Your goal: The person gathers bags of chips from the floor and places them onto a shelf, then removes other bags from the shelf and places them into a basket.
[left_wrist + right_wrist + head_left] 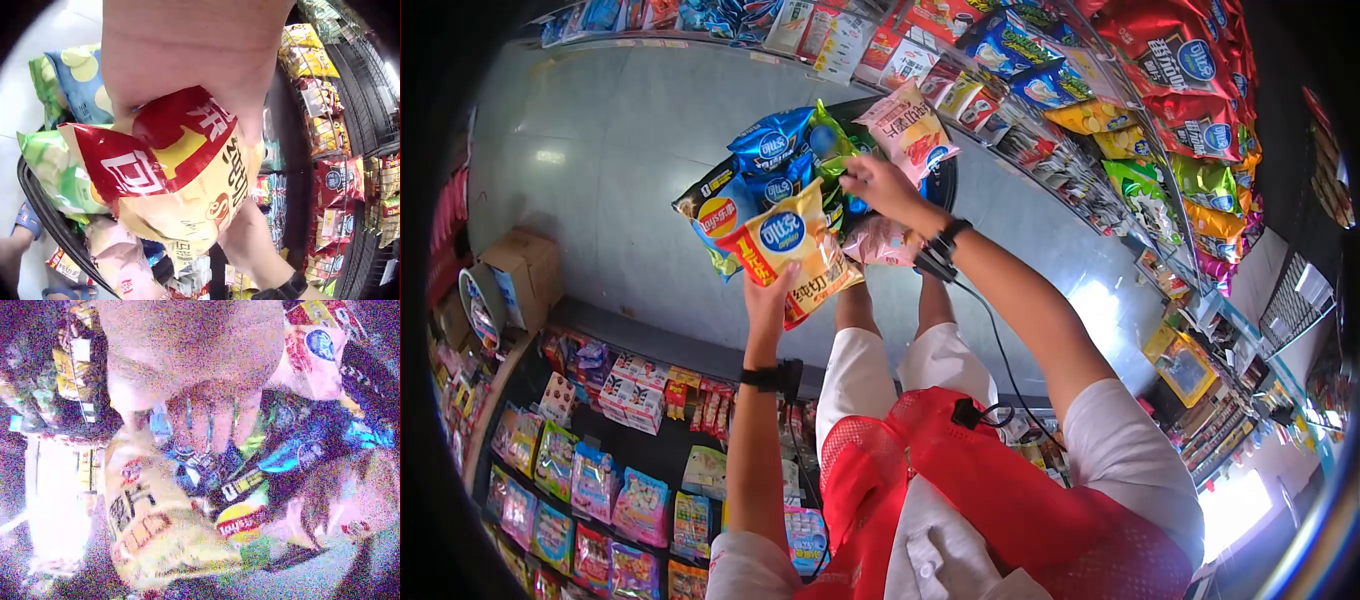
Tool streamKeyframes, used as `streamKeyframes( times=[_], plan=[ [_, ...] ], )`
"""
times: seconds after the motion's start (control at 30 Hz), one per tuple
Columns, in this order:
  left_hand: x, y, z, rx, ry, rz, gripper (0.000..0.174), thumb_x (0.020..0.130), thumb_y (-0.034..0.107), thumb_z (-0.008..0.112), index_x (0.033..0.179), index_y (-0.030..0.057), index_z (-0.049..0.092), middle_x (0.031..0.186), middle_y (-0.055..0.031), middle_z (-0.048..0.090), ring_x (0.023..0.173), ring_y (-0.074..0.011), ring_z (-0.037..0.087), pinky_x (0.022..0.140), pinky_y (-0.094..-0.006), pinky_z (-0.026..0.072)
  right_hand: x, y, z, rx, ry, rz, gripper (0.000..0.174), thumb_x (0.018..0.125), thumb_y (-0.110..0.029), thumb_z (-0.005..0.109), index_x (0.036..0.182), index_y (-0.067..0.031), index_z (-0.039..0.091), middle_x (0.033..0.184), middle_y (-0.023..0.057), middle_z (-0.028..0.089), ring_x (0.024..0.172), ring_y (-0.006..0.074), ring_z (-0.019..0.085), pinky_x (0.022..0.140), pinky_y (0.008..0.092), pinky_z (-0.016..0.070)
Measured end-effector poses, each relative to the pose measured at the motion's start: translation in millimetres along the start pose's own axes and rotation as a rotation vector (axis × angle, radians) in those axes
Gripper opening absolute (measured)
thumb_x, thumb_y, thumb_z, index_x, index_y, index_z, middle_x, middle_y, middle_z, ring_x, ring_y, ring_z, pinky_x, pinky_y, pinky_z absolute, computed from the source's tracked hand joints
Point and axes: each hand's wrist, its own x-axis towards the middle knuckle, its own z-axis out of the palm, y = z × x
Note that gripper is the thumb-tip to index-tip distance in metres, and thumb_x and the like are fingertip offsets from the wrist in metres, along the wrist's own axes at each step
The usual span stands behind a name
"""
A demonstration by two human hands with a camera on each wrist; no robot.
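Observation:
My left hand (pixel 766 300) grips a cream-and-red chip bag (pixel 785 238) by its lower edge, at the front of a black basket (pixel 945 190). In the left wrist view this bag (pixel 181 162) hangs below the hand (pixel 194 56). Over the basket, the right hand (pixel 885 190) has its fingers at a green bag (pixel 830 140); whether they pinch it is unclear. The right wrist view is grainy, with the hand (pixel 194 356) above the packed bags. Blue bags (pixel 772 140), a Lay's bag (pixel 718 212) and pink bags (pixel 910 130) fill the basket.
Snack shelves (pixel 1040 175) run along the upper right. Racks of hanging packets (pixel 595 480) stand at lower left, near a cardboard box (pixel 525 278). Grey floor (pixel 600 180) lies between them, and the person's legs (pixel 857 308) are just below the basket.

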Motion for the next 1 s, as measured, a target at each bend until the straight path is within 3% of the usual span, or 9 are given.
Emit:
streamKeyframes(
  times=[0.1,0.23,0.4,0.57,0.6,0.7,0.73,0.87,1.0],
  plan=[
    [-13,1,-13,0.012,0.009,0.021,0.049,0.080,-0.001,0.075,0.123,0.0007,0.051,0.111,-0.0099,0.068,0.093,-0.0171,0.069,0.080,-0.0305,0.0582,60,-10,18,-0.412,0.164,-0.204,0.068,0.078,-0.029,0.077,0.134,-0.0005,0.049,0.130,0.0225,0.055,0.124,0.0418,0.050,0.105,0.0468,0.0413],
    [-39,0,-23,0.097,-0.013,-0.005,0.057,0.076,-0.004,0.078,0.125,0.0004,0.050,0.112,-0.0093,0.067,0.094,-0.0171,0.069,0.080,-0.0303,0.0575,137,-15,55,-0.796,0.134,-0.397,0.088,0.068,-0.028,0.083,0.140,0.0007,0.040,0.145,0.0222,0.043,0.138,0.0394,0.036,0.112,0.0544,0.0319],
    [-65,23,-21,0.200,-0.079,-0.085,0.052,0.072,-0.001,0.083,0.118,-0.0005,0.058,0.106,-0.0076,0.069,0.093,-0.0146,0.068,0.079,-0.0284,0.0568,159,-31,62,-0.943,-0.233,-0.198,0.083,0.066,-0.035,0.086,0.135,-0.0106,0.050,0.136,0.0113,0.055,0.130,0.0320,0.050,0.111,0.0611,0.0283],
    [-56,47,-6,0.276,-0.213,0.071,0.050,0.071,-0.001,0.084,0.115,-0.0030,0.060,0.098,-0.0075,0.070,0.088,-0.0144,0.068,0.080,-0.0291,0.0568,123,-48,32,-0.824,0.000,-0.451,0.067,0.067,-0.037,0.085,0.124,-0.0132,0.059,0.118,0.0087,0.064,0.117,0.0282,0.058,0.102,0.0514,0.0380],
    [-52,47,-9,0.291,-0.235,-0.001,0.059,0.069,0.005,0.089,0.119,-0.0037,0.058,0.116,-0.0128,0.066,0.108,-0.0191,0.064,0.091,-0.0315,0.0527,106,-57,20,-0.765,0.026,-0.453,0.067,0.067,-0.038,0.085,0.123,-0.0127,0.060,0.117,0.0091,0.064,0.116,0.0282,0.058,0.101,0.0474,0.0402],
    [-39,61,11,0.540,-0.270,0.224,0.063,0.065,0.009,0.091,0.118,-0.0017,0.060,0.122,-0.0176,0.062,0.119,-0.0255,0.059,0.100,-0.0366,0.0478,46,-99,-31,-0.644,0.027,-0.432,0.068,0.067,-0.041,0.085,0.123,-0.0108,0.061,0.114,0.0101,0.064,0.113,0.0297,0.059,0.096,0.0394,0.0470],
    [-36,70,21,0.652,-0.336,0.275,0.069,0.061,0.014,0.093,0.120,0.0024,0.061,0.133,-0.0235,0.052,0.132,-0.0352,0.047,0.108,-0.0431,0.0406,28,-107,-48,-0.596,-0.046,-0.365,0.071,0.066,-0.041,0.086,0.124,-0.0090,0.060,0.114,0.0108,0.064,0.109,0.0314,0.061,0.093,0.0407,0.0496],
    [-26,60,55,0.753,-0.472,0.493,0.068,0.062,0.021,0.094,0.122,0.0093,0.066,0.157,-0.0236,0.024,0.144,-0.0406,0.031,0.113,-0.0447,0.0353,-43,-120,-99,-0.525,-0.264,-0.033,0.076,0.062,-0.042,0.088,0.123,-0.0062,0.061,0.118,0.0153,0.065,0.111,0.0339,0.062,0.095,0.0413,0.0490],
    [-18,17,76,0.739,-0.782,0.455,0.073,0.061,0.033,0.093,0.125,0.0129,0.066,0.158,-0.0281,0.019,0.146,-0.0435,0.024,0.117,-0.0502,0.0257,-96,-68,-106,-0.383,-0.427,0.111,0.082,0.064,-0.038,0.091,0.132,-0.0056,0.058,0.127,0.0186,0.063,0.118,0.0338,0.061,0.100,0.0401,0.0476]
  ],
)
